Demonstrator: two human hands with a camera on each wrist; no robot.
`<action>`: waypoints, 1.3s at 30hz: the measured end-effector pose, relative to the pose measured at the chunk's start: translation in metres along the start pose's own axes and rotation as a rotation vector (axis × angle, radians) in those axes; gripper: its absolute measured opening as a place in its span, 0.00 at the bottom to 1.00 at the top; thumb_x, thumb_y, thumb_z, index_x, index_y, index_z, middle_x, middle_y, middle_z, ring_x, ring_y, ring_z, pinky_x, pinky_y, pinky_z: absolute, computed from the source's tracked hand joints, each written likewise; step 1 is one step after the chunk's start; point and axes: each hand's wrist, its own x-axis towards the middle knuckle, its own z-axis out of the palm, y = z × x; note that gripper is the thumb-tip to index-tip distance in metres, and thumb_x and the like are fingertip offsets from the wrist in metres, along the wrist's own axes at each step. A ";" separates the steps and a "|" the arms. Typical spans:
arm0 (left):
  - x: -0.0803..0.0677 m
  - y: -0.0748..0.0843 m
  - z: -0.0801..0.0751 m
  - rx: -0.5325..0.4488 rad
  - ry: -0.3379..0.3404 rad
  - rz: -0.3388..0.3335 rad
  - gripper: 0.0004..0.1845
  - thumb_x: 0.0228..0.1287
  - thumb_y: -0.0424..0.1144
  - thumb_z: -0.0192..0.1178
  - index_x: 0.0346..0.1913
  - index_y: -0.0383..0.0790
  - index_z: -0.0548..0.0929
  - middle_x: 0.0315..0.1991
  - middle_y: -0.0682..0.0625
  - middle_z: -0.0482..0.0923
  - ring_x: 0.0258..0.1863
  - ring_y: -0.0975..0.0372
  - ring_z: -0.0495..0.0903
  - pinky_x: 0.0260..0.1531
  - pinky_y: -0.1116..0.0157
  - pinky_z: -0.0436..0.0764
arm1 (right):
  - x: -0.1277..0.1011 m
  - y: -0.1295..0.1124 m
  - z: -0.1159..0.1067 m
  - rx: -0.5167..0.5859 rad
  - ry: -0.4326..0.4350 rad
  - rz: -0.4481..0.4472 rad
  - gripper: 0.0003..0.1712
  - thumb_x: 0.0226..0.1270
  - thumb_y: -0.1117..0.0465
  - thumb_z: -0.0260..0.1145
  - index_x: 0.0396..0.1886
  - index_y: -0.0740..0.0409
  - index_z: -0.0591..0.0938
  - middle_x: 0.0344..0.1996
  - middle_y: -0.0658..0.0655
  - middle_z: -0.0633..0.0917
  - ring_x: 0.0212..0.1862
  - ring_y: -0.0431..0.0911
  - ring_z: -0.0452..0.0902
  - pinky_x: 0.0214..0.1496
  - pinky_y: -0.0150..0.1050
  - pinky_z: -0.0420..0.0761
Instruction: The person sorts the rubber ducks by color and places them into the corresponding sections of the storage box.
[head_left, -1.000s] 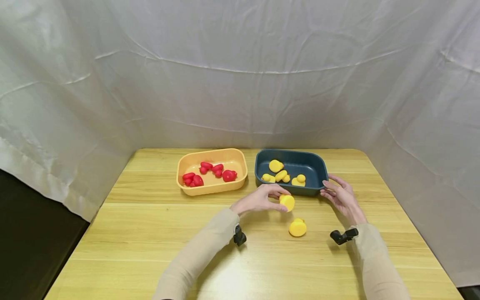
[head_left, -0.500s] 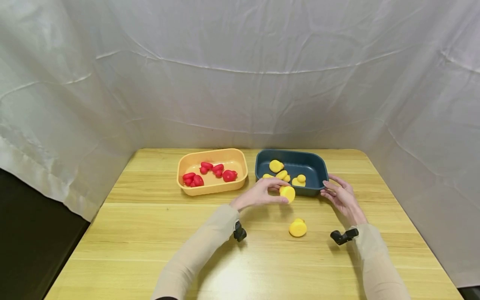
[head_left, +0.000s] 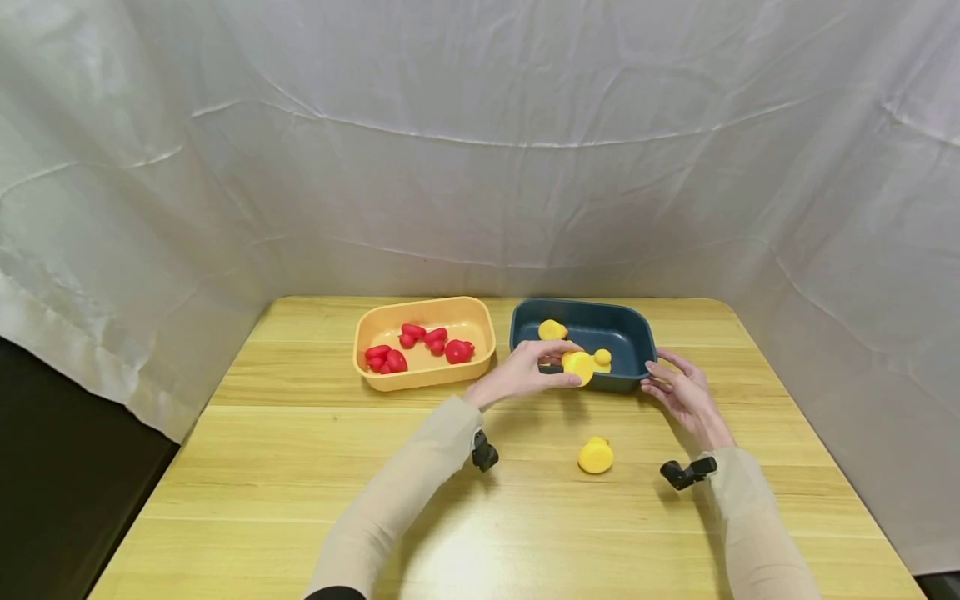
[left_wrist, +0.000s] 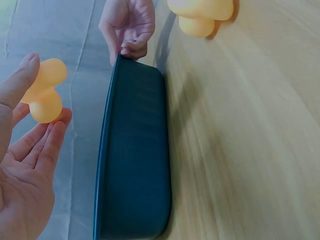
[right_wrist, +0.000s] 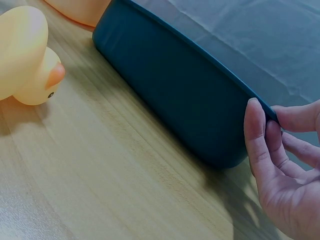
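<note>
Between the thumb and fingertips of my left hand is a yellow rubber duck, its flat base facing me in the head view. It hangs over the near rim of a dark blue bin. Other yellow ducks lie inside, partly covered by this hand. My right hand pinches the bin's near right corner, thumb inside the rim and fingers against the outer wall, plain in the right wrist view. One more yellow rubber duck, with an orange beak, lies on the table in front of the bin.
Left of the blue bin stands a light orange bin holding several red duck-shaped toys. Both bins sit near the back of the wooden table. Pale curtains hang behind and at the sides.
My left hand has raised the duck and carried it away from me, from above the table to over the blue bin's near rim. The right hand keeps its grip on the corner.
</note>
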 end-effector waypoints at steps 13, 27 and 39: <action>0.013 -0.004 -0.007 -0.056 0.092 -0.029 0.26 0.51 0.49 0.63 0.54 0.48 0.74 0.45 0.54 0.78 0.44 0.67 0.78 0.49 0.66 0.78 | 0.001 0.000 0.000 0.013 -0.001 -0.001 0.41 0.61 0.64 0.59 0.69 0.56 0.49 0.29 0.51 0.81 0.29 0.43 0.80 0.35 0.32 0.83; 0.027 0.009 -0.014 -0.164 0.187 -0.100 0.26 0.52 0.42 0.64 0.55 0.41 0.73 0.49 0.46 0.77 0.48 0.56 0.78 0.51 0.58 0.77 | 0.001 0.000 0.000 -0.011 0.011 0.000 0.40 0.61 0.64 0.59 0.69 0.56 0.50 0.29 0.52 0.81 0.28 0.43 0.80 0.35 0.32 0.83; 0.043 0.002 -0.011 -0.192 0.265 -0.167 0.25 0.50 0.43 0.65 0.54 0.47 0.75 0.51 0.53 0.76 0.49 0.62 0.76 0.43 0.72 0.78 | 0.001 0.000 0.000 -0.013 0.003 -0.006 0.40 0.61 0.64 0.59 0.69 0.57 0.49 0.29 0.52 0.81 0.28 0.43 0.80 0.35 0.32 0.83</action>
